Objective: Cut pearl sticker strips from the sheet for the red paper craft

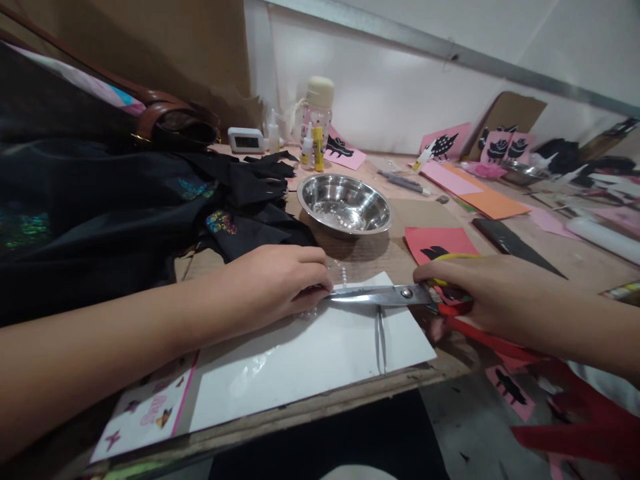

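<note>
My right hand (480,293) is wrapped round the handles of large scissors (373,295), one loop yellow and the other red. The blades point left, and their tips meet the fingertips of my left hand (300,277). Those fingers are pinched on a strand of small white beads (344,273), which shows above and below them. Just where the tips lie on the strand is hidden. Beneath both lies a white sheet (280,377) with a pink-edged printed end. Metal tweezers (381,340) rest on it, below the blades.
Behind my hands stands a steel bowl (345,230). Black fabric (125,200) fills the left. Glue bottles (307,150), a drinking bottle (319,110) and a small digital clock (247,140) stand at the back. Red paper (435,240) and a dark flat bar (515,247) lie to the right.
</note>
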Action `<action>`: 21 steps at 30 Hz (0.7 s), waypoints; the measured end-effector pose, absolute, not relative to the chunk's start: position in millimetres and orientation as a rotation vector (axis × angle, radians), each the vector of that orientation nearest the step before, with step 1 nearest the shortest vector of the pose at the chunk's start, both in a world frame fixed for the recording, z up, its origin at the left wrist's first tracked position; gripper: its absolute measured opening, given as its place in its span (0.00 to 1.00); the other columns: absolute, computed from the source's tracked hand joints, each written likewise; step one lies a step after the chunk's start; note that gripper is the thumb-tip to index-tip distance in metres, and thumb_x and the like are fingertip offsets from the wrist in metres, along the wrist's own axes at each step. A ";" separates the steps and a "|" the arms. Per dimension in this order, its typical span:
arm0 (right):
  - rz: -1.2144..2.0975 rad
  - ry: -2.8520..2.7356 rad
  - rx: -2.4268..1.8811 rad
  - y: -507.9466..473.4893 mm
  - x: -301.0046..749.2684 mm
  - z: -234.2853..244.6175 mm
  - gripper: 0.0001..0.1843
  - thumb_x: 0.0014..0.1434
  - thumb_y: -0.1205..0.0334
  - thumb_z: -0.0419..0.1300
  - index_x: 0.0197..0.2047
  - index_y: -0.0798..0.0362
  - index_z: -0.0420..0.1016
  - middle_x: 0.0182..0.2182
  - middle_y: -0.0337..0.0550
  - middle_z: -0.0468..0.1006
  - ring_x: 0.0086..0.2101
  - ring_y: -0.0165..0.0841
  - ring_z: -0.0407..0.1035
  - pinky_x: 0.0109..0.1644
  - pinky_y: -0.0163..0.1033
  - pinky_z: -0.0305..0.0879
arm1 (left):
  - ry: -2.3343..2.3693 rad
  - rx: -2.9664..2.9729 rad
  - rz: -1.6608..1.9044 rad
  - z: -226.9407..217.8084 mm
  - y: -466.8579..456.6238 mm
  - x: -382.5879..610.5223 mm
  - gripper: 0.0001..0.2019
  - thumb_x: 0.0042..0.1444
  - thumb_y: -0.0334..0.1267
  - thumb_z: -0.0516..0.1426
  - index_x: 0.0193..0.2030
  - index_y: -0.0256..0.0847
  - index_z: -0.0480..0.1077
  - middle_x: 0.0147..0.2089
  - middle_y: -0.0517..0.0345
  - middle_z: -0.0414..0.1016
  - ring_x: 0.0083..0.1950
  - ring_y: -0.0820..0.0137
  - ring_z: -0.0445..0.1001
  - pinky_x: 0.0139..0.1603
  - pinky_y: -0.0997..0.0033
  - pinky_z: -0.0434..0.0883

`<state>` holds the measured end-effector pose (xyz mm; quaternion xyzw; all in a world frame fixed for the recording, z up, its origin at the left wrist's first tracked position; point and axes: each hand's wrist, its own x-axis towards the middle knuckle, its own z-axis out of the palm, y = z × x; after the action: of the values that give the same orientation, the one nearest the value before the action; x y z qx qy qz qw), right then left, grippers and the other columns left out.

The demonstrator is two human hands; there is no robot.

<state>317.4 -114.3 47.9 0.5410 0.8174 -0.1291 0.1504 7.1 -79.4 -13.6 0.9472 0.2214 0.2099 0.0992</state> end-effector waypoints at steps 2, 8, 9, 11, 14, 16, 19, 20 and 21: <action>-0.363 2.357 1.558 -115.0 321.7 46.2 0.15 0.55 0.63 0.56 0.47 0.45 0.70 0.41 0.40 0.84 0.36 0.40 0.76 0.33 0.37 0.64 | 0.653 2.802 0.616 -13.4 -79.6 7.4 0.07 0.67 0.33 0.55 0.42 0.39 0.75 0.41 0.58 0.75 0.38 0.72 0.74 0.39 0.75 0.68; -0.501 2.376 1.601 -115.2 320.1 47.6 0.13 0.55 0.62 0.58 0.45 0.45 0.72 0.38 0.38 0.84 0.33 0.39 0.76 0.33 0.37 0.66 | 0.639 2.765 0.602 -12.0 -79.5 7.7 0.07 0.66 0.32 0.55 0.42 0.39 0.75 0.42 0.58 0.76 0.39 0.72 0.75 0.39 0.76 0.68; -0.530 2.369 1.609 -115.0 318.6 48.3 0.12 0.56 0.62 0.57 0.44 0.46 0.72 0.36 0.39 0.84 0.33 0.39 0.76 0.33 0.38 0.66 | 0.633 2.757 0.610 -12.0 -79.3 7.6 0.07 0.66 0.32 0.55 0.42 0.39 0.75 0.42 0.58 0.76 0.39 0.72 0.75 0.40 0.76 0.68; -0.596 2.344 1.620 -114.5 316.3 49.3 0.12 0.57 0.62 0.54 0.45 0.46 0.72 0.33 0.38 0.84 0.32 0.39 0.77 0.33 0.38 0.67 | 0.627 2.742 0.622 -12.2 -78.8 7.2 0.07 0.66 0.32 0.55 0.43 0.39 0.75 0.43 0.59 0.76 0.40 0.72 0.75 0.40 0.77 0.68; -0.620 2.314 1.639 -114.1 314.9 49.6 0.13 0.57 0.63 0.54 0.46 0.45 0.72 0.31 0.36 0.84 0.32 0.39 0.77 0.32 0.37 0.67 | 0.633 2.730 0.609 -12.7 -78.6 6.8 0.07 0.67 0.33 0.55 0.43 0.40 0.76 0.43 0.58 0.77 0.40 0.73 0.75 0.41 0.77 0.68; -0.606 2.313 1.639 -114.1 314.1 49.6 0.12 0.56 0.63 0.55 0.44 0.45 0.71 0.31 0.36 0.84 0.32 0.38 0.77 0.32 0.37 0.67 | 0.638 2.730 0.600 -12.8 -78.7 6.9 0.07 0.66 0.33 0.55 0.43 0.40 0.76 0.43 0.58 0.77 0.40 0.72 0.75 0.41 0.77 0.69; -0.617 2.325 1.620 -114.3 312.5 49.9 0.11 0.56 0.64 0.54 0.42 0.45 0.71 0.31 0.36 0.84 0.32 0.38 0.77 0.33 0.37 0.67 | 0.641 2.733 0.600 -12.6 -78.9 7.5 0.07 0.66 0.33 0.55 0.43 0.39 0.76 0.43 0.58 0.77 0.40 0.72 0.75 0.41 0.77 0.68; -0.618 2.331 1.613 -114.5 312.1 50.1 0.11 0.55 0.64 0.54 0.42 0.46 0.70 0.31 0.36 0.84 0.32 0.38 0.77 0.34 0.37 0.67 | 0.642 2.735 0.602 -12.4 -79.1 7.8 0.07 0.66 0.32 0.55 0.43 0.39 0.76 0.43 0.58 0.77 0.40 0.72 0.75 0.41 0.77 0.68; -0.614 2.334 1.611 -114.5 311.9 50.2 0.11 0.55 0.64 0.54 0.42 0.46 0.70 0.32 0.36 0.84 0.32 0.38 0.77 0.34 0.37 0.67 | 0.642 2.738 0.601 -12.1 -79.3 8.2 0.07 0.66 0.32 0.55 0.43 0.39 0.76 0.43 0.58 0.77 0.40 0.72 0.75 0.40 0.77 0.68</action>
<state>311.9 -114.5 50.2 0.5512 0.7986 -0.2100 0.1195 8.2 -79.3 -12.1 0.9437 0.2214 0.2073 0.1323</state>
